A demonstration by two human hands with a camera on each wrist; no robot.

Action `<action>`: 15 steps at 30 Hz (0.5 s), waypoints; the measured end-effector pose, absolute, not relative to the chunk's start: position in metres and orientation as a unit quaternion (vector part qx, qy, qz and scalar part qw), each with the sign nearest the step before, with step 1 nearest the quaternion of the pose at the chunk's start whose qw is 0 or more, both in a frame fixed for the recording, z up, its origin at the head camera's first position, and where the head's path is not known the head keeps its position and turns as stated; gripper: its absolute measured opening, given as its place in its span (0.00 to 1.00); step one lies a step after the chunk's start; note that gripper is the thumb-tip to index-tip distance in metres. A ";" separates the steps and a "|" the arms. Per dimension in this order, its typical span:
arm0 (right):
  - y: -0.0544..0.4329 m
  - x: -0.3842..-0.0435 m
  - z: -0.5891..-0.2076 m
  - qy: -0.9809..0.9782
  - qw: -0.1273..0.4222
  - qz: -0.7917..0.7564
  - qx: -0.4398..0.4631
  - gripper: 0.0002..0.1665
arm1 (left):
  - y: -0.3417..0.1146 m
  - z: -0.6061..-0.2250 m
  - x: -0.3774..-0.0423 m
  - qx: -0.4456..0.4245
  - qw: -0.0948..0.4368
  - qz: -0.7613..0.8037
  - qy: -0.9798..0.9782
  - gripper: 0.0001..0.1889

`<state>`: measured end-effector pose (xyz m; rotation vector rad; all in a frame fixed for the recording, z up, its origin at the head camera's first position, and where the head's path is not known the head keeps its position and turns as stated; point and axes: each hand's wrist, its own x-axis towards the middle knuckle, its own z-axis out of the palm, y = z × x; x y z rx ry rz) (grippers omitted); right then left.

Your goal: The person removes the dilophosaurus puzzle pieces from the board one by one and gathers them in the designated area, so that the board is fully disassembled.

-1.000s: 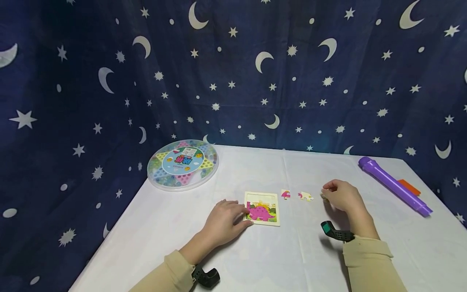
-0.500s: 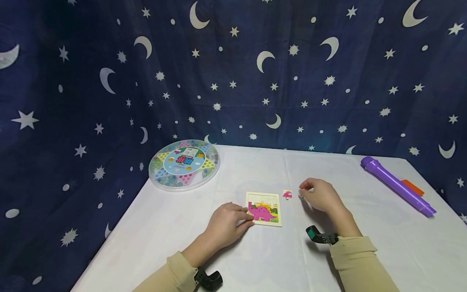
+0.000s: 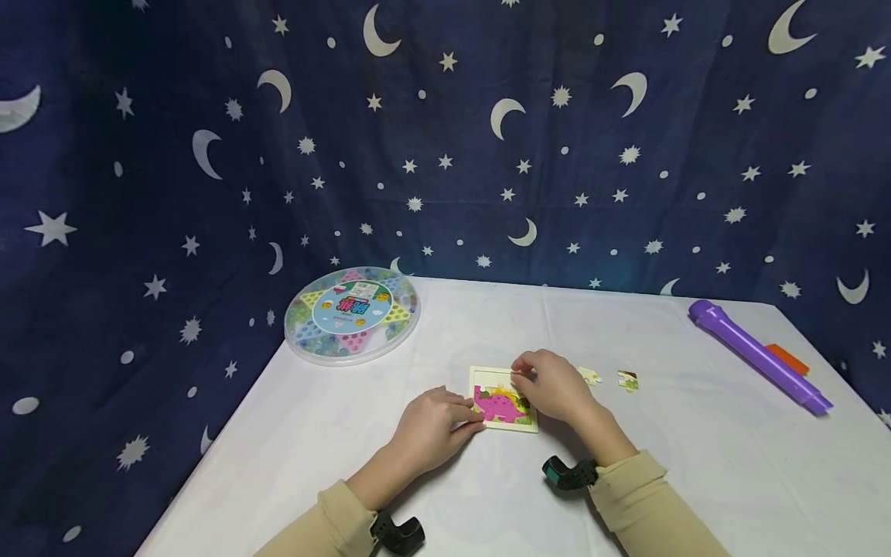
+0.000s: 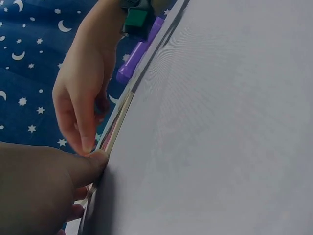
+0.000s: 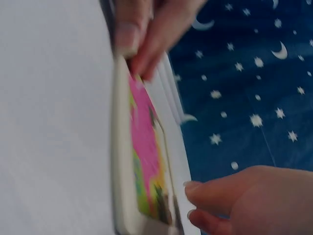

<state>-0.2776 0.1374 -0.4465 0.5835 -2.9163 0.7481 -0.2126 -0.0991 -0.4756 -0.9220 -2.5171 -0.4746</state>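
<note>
Left hand [image 3: 435, 425] grips the near-left corner of a dinosaur puzzle board [image 3: 511, 428] as the right hand [image 3: 557, 387] reaches, fingers bent, over its far-right corner; whether they pinch a piece is impossible to tell. Fitting a piece seems the step in hand, and the next move likely calls for lining up with the pale gap while the left hand steadies. Against half a second earlier, the right hand sits farther left, uncovering a yellow piece [image 3: 590, 376] and a brown-green piece [image 3: 628, 380] to its right.
</note>
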 end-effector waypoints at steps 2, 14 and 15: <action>0.132 -0.275 -0.449 -0.945 0.040 0.254 0.203 0.11 | -0.099 -0.475 -0.213 -0.335 0.206 -0.172 -0.903 0.06; 0.111 -0.268 -0.459 -0.925 0.040 0.269 0.264 0.15 | -0.099 -0.475 -0.213 -0.345 0.217 -0.175 -0.896 0.06; 0.110 -0.267 -0.459 -0.925 0.037 0.267 0.269 0.15 | -0.099 -0.475 -0.213 -0.346 0.220 -0.176 -0.895 0.05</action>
